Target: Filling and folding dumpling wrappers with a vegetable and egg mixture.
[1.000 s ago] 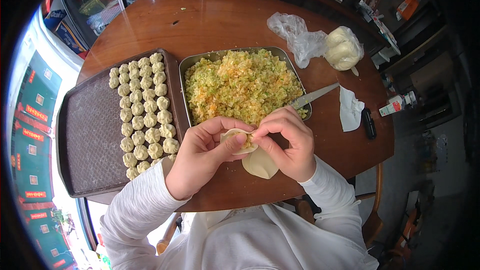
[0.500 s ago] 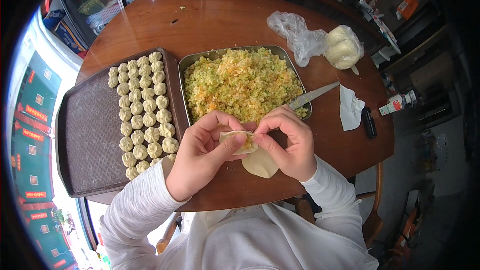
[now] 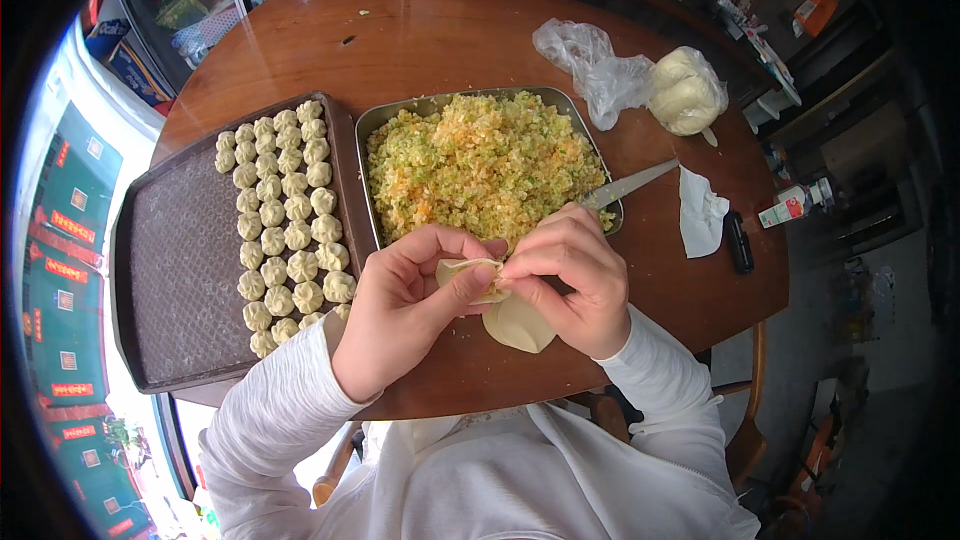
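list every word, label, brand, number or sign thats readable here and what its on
Blue box, upper left: pale lettering, not copied here.
Red strips, far left: small yellowish characters, not copied here.
Red-and-white container, right: label print too small to read.
Held dough wrapper, metal filling pan, dark baking tray: no print visible.

There are two hands [image 3: 400, 315], one held wrapper [image 3: 449, 270], dozens of dumplings [image 3: 298, 208], one tray [image 3: 180, 270], one pan [image 3: 364, 130].

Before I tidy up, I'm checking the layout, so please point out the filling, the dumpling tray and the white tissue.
Filling [image 3: 485, 165], head view: middle of the heap.
Dumpling tray [image 3: 180, 260], head view: bare surface, left side.
White tissue [image 3: 702, 214], head view: middle of the sheet.
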Demonstrator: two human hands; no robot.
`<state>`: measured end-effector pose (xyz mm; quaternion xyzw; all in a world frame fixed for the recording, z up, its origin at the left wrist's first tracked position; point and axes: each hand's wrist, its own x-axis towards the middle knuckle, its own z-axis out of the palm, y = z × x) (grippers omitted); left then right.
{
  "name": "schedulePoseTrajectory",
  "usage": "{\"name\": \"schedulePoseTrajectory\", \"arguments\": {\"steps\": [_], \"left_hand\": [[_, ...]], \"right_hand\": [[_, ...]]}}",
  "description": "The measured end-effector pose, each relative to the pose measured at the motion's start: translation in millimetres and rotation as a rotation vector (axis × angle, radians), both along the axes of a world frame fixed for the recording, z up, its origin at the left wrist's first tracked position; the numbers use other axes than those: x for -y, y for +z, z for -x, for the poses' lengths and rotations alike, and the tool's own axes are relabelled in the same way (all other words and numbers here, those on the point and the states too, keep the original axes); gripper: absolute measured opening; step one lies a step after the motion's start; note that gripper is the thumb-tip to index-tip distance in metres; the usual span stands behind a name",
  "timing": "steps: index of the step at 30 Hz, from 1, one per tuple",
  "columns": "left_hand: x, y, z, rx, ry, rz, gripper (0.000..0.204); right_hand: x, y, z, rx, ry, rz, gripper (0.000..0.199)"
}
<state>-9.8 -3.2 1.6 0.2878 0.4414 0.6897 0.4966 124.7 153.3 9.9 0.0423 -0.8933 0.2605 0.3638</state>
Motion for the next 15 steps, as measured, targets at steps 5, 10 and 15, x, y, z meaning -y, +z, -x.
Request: {"name": "schedulePoseTrajectory", "arguments": {"steps": [5,10,15], "left_hand": [[2.0,1.2,1.7,0.002,-0.041,0.022,0.015],[3.2,0.6,2.9,0.007,-0.056,0.023,0.018],[0.7,4.1,1.1,0.079,0.007,0.004,0.019]], "right_hand": [[2.6,2.6,0.4,-0.005,-0.028,0.069,0.019],[0.6,3.0,0.1,0.007,-0.006,0.021,0.016],[0.5,-0.8,0.1,0.025,-0.049,0.046,0.013]]}}
